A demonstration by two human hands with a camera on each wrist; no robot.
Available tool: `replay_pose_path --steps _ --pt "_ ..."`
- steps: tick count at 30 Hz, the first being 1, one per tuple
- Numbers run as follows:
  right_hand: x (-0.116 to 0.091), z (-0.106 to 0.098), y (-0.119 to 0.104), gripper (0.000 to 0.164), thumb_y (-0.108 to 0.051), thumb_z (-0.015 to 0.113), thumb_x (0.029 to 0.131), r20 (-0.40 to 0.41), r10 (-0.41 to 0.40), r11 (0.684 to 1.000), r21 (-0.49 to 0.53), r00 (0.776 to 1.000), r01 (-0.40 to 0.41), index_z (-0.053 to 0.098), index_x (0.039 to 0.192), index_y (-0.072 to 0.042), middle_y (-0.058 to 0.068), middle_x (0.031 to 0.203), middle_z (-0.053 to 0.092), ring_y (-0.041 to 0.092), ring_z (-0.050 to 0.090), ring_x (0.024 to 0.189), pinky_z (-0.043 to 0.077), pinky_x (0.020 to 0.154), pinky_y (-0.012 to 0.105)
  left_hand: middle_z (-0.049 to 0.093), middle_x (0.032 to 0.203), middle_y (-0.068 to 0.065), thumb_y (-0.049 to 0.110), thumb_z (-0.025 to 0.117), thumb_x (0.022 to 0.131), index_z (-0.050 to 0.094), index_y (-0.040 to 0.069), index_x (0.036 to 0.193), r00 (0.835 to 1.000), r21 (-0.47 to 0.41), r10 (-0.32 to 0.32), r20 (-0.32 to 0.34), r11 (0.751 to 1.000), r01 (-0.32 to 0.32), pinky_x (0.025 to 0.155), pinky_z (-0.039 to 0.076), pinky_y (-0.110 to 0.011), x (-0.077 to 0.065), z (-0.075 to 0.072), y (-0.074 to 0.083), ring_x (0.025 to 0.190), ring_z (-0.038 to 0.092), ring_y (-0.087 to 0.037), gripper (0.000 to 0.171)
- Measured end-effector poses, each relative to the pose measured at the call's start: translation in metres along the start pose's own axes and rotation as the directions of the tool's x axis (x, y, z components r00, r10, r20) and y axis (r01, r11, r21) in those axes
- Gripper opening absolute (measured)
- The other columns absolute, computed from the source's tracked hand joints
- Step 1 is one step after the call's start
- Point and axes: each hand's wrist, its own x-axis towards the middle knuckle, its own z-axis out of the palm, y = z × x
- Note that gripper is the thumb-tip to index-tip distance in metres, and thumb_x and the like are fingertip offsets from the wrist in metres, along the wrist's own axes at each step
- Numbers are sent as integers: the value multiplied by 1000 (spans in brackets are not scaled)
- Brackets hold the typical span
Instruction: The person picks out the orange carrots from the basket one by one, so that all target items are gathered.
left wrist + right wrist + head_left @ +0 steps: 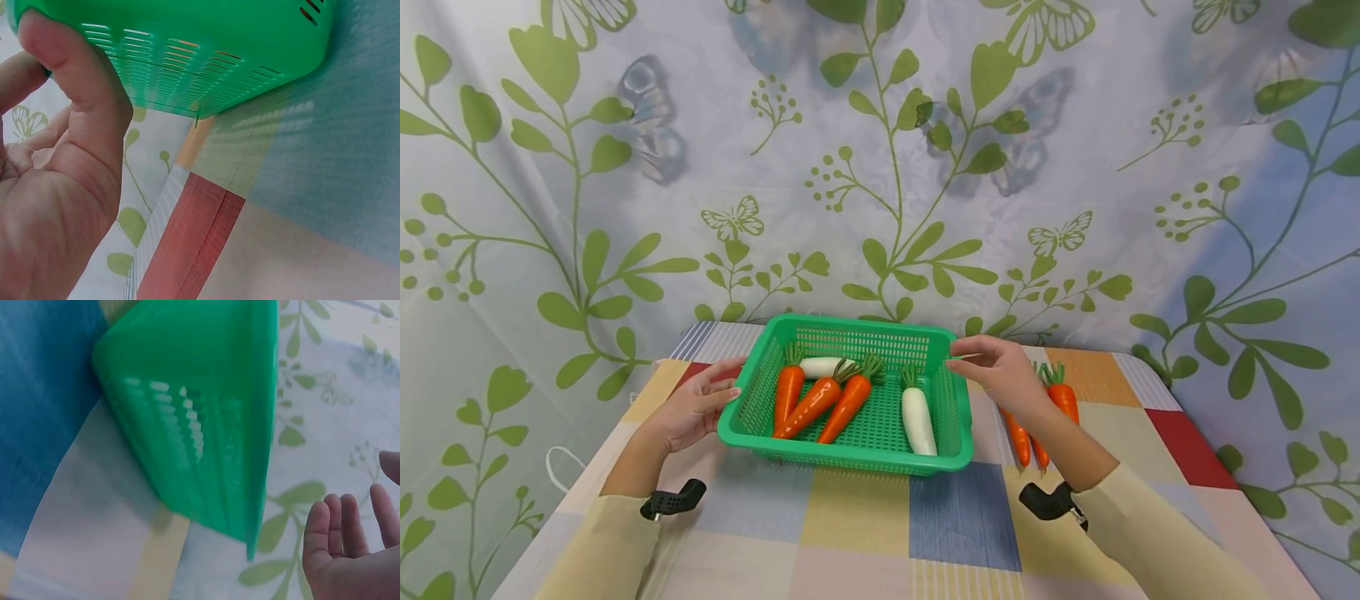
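Observation:
A green plastic basket (pixel 865 454) stands on the table, holding three carrots (pixel 812 406) with green tops and two white radishes (pixel 917 417). One radish lies along the back behind the carrots; the other lies apart on the right. My left hand (pixel 696 406) is at the basket's left rim, thumb and fingers loosely bent with the tips right at the edge. In the left wrist view the thumb (pixel 53 44) overlaps the rim. My right hand (pixel 996 371) is by the back right corner, and the right wrist view shows its fingers (pixel 317 534) relaxed and apart from the basket.
More carrots (pixel 1063 398) lie on the table to the right of the basket, partly hidden behind my right forearm. A patchwork cloth (pixel 857 525) covers the table. Behind it hangs a curtain (pixel 880 167) with leaves and butterflies. A white cable (pixel 553 467) loops at the left edge.

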Motion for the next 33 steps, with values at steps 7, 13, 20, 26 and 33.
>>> replay_pose_path --steps 7,13,20,26,33 --pt "10 21 -17 38 -23 76 93 73 49 985 160 996 -61 69 125 -4 13 133 66 14 69 106 56 103 44 65 136 -5 13 50 108 16 13 163 1000 -4 -6 7 1000 6 87 62 -42 0 0 0 108 75 -24 65" --pt "19 32 -32 41 -23 75 95 143 112 960 240 983 -144 66 130 -4 13 138 62 23 67 117 56 105 44 66 134 -4 13 51 108 16 13 163 1000 -11 -4 5 1000 5 87 62 -42 1 0 0 108 75 -24 65" --pt "33 41 -43 40 -20 73 95 178 170 949 235 969 -210 66 132 -7 12 138 62 24 67 116 53 109 46 67 133 -3 12 50 108 16 13 163 1000 -12 -2 7 1000 2 87 62 -42 1 0 0 108 75 -23 64" --pt "48 50 -43 41 -17 72 96 262 184 950 200 947 -240 64 135 -9 14 140 61 28 64 122 55 105 41 67 133 -1 13 51 108 16 13 163 1000 -6 -5 -5 1000 5 88 62 -41 0 1 1 108 75 -22 65" --pt "62 60 -44 43 -21 75 95 331 205 965 90 921 -247 64 136 -13 16 146 57 28 65 122 57 101 41 68 131 -1 14 53 107 16 12 163 1000 -24 -11 -10 1000 10 87 62 -40 0 2 1 106 76 -21 67"
